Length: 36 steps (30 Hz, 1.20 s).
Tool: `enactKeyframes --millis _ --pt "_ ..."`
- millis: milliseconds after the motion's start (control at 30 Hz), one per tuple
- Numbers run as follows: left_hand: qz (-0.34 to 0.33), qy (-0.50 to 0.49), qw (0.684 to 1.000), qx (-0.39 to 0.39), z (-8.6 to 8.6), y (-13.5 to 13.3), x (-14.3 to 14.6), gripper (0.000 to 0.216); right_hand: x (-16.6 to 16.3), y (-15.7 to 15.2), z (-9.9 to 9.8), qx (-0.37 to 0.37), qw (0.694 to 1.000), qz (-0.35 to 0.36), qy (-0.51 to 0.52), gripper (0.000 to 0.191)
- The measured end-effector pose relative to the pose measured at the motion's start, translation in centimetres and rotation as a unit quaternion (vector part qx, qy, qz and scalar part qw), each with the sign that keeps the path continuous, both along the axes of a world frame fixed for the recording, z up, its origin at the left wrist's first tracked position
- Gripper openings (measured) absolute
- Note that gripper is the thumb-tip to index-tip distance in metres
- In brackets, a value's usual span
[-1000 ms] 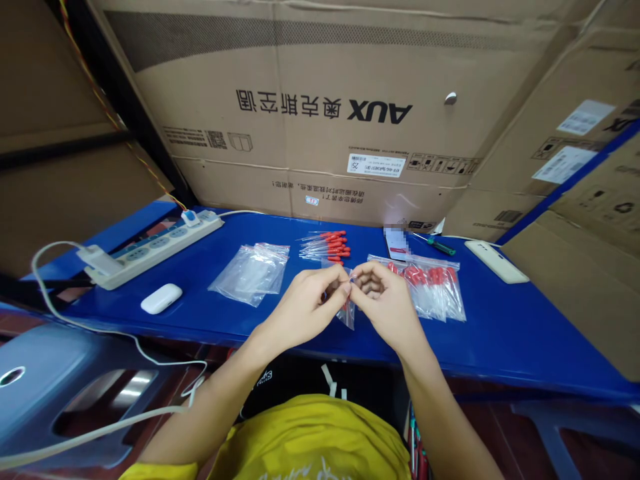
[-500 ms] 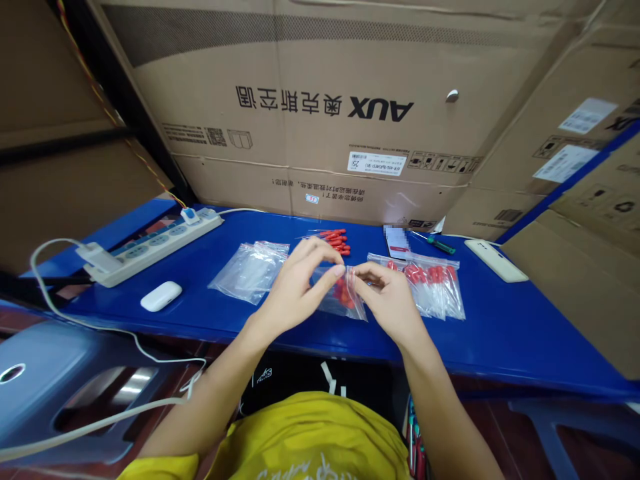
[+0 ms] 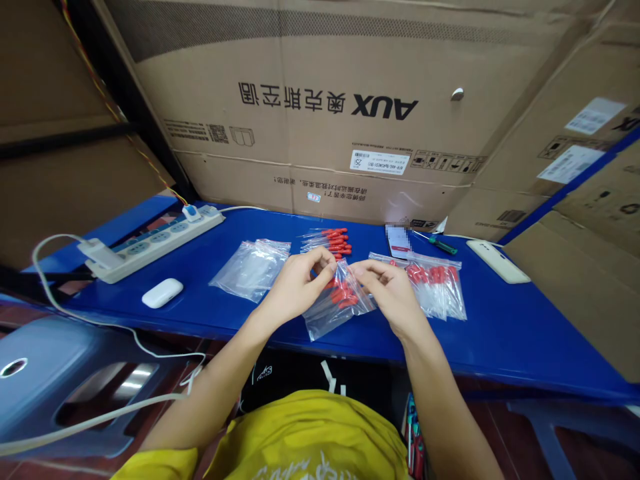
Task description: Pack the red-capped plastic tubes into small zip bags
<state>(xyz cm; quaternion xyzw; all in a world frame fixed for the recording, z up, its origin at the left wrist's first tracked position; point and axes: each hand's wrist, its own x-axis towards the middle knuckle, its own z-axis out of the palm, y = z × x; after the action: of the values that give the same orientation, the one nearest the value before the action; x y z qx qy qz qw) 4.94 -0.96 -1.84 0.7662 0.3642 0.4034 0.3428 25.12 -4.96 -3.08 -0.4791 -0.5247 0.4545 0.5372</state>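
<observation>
A clear zip-lock bag [image 3: 330,313] with several red-ended droppers inside is pinched at its top edge between both hands. My left hand [image 3: 300,280] is closed on the bag's upper left, thumb against fingers. At the upper right, my right hand [image 3: 390,290] grips the bag with thumb and forefinger. Just behind the hands lies a pile of loose red-ended droppers [image 3: 337,241] with clear stems. To the right of my right hand are several filled zip-lock bags [image 3: 443,293]. A stack of flat, clear bags [image 3: 250,270] rests left of my left hand.
On the blue table [image 3: 500,327] are a power strip [image 3: 155,243] with plugs, a white earbud case [image 3: 163,293], a phone [image 3: 399,241], a green-handled screwdriver [image 3: 443,245] and a cream phone [image 3: 497,261]. A large cardboard box [image 3: 310,147] stands behind. A plastic stool [image 3: 50,380] is at lower left.
The bag has swung in my hands, its lower end now toward the front left and more of its contents showing. My left hand has shifted slightly left and down.
</observation>
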Motion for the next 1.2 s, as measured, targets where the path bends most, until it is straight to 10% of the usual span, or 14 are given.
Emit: enactKeyframes --millis 1200 --pt "-0.011 0.010 0.996 0.088 0.10 -0.61 0.62 0.024 -0.36 -0.10 0.10 0.057 0.997 0.008 -0.058 0.026"
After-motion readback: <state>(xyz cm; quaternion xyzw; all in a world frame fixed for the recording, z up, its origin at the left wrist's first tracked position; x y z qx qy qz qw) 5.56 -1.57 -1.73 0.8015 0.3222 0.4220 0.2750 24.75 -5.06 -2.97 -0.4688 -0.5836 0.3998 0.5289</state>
